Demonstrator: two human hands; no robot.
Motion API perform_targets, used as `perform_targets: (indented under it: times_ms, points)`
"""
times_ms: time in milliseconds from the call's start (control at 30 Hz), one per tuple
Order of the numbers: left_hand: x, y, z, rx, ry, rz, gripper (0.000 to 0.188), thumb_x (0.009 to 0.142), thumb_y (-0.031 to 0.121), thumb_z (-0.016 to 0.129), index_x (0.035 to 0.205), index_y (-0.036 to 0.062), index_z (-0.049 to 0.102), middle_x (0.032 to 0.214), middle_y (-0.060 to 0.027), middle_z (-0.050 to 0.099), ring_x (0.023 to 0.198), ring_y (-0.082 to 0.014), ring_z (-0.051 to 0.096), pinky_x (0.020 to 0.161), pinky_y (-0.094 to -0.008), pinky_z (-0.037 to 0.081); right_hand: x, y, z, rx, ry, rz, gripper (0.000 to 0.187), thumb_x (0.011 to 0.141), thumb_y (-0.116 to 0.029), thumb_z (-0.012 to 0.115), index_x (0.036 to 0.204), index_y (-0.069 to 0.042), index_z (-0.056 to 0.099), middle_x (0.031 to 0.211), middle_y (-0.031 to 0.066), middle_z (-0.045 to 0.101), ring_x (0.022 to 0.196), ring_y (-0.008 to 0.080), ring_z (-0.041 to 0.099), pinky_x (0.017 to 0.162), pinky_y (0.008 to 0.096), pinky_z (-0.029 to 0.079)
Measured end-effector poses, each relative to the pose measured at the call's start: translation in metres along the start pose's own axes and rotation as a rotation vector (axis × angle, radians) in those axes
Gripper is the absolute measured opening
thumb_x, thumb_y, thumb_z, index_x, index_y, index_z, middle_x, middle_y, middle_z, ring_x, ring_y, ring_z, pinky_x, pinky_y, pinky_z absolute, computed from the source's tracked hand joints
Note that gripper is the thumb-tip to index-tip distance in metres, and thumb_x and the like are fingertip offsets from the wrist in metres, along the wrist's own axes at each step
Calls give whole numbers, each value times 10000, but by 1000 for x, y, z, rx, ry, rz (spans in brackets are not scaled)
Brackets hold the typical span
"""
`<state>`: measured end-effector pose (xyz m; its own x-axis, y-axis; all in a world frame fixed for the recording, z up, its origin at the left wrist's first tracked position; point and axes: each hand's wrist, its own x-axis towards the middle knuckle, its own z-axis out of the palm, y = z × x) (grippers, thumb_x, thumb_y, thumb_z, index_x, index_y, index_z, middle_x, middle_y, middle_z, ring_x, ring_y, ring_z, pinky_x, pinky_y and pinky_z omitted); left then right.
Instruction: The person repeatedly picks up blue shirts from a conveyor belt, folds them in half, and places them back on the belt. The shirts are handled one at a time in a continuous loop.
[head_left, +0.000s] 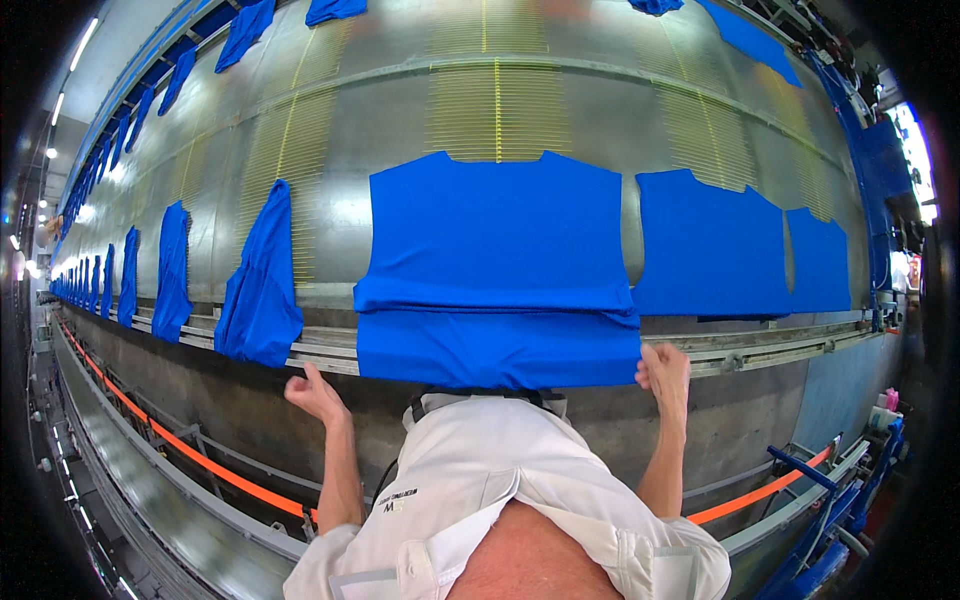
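Note:
A blue garment panel (500, 230) lies on the metal table in front of me, its neckline at the far end. A folded ridge crosses it, and its near part drapes over the table's front edge toward my waist. My right hand (668, 372) is at the panel's near right corner, fingers curled in and fingertips against the cloth edge. Left of the near left corner, my left hand (318, 395) hovers apart from the cloth. Its thumb stands away from the loosely bent fingers, and nothing shows in it.
Two flat blue panels (712, 245) (820, 262) lie to the right. Bunched blue cloth (262, 280) and several narrow pieces line the table's front edge leftward. More blue pieces lie along the far side. A metal rail (330, 345) edges the table; an orange strip (215, 460) runs behind me.

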<state>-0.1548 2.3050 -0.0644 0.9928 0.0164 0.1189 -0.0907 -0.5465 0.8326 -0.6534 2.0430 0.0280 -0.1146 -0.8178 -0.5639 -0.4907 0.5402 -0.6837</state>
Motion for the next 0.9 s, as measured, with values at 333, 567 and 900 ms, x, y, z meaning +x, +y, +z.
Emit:
perform_targets:
  times_ms: [333,567,900]
  points:
    - [-76,36,-3,-418,-817,-641,263,892,196,683,932,34,479,873,-93,581,770,-237,657,699,-365,595,-37,78,56,525,271,133,376,895,-331,669,824,28,579,727,144,649,544,181,643,413,257,507]
    - [-57,47,-43,-592,-901,-515,162,904,91,619,834,48,480,797,-84,610,722,-203,665,684,-342,602,-85,63,42,745,338,-28,243,904,-261,662,812,-73,540,696,68,614,551,142,624,442,229,501]
    - [-40,133,-37,-717,-761,-260,261,893,18,586,1148,38,541,935,-81,628,796,-125,628,684,-284,553,-78,-26,65,917,414,-429,243,899,-16,596,1140,-10,573,879,94,610,744,214,679,614,268,578]
